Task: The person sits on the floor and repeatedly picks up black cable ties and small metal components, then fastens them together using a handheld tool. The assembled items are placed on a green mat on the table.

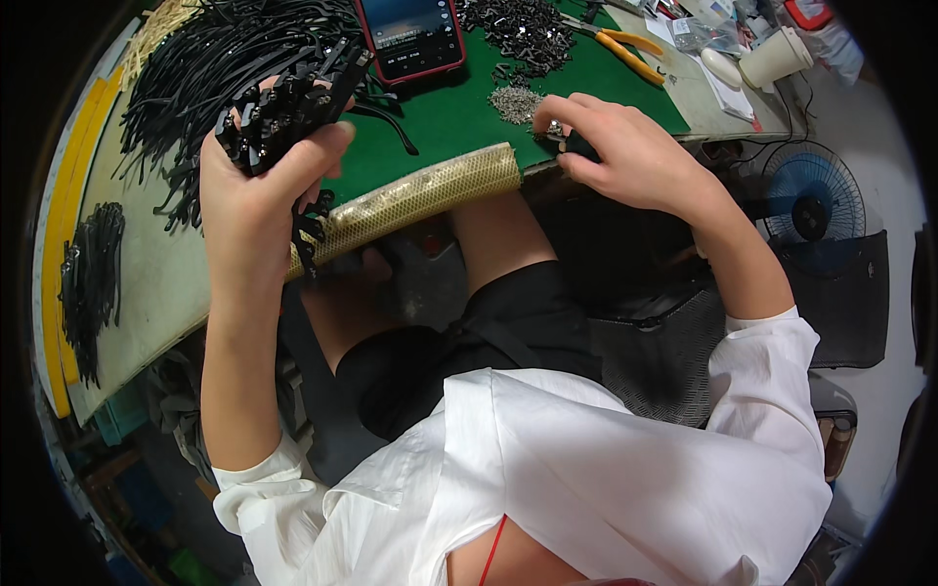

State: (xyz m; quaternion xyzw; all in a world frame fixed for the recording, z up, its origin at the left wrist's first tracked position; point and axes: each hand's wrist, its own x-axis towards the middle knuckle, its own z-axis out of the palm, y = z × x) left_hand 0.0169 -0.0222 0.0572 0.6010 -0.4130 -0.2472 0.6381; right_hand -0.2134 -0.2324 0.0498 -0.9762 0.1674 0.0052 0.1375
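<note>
In my left hand (pixel 259 186), raised over the table's front edge, is a bundle of black eyeglass temples (pixel 283 122). The fingers and thumb wrap round it, and the ends facing me carry small shiny metal bits. My right hand (pixel 625 151) is at the table edge on the right, its fingers curled round something small and dark with a silvery glint; its kind is mostly hidden. Just left of those fingers lies a small heap of tiny silver pieces, seemingly screws (pixel 515 104). Behind it spreads a pile of small black parts (pixel 523 34).
A large heap of black temples (pixel 186 88) covers the left back; a smaller bunch (pixel 93 283) lies left. A phone (pixel 410 39) stands behind the green mat (pixel 459 117). Yellow braided hose (pixel 420 195) lines the front edge. Yellow-handled pliers (pixel 630 54), white cup (pixel 777 59) and fan (pixel 811 200) are right.
</note>
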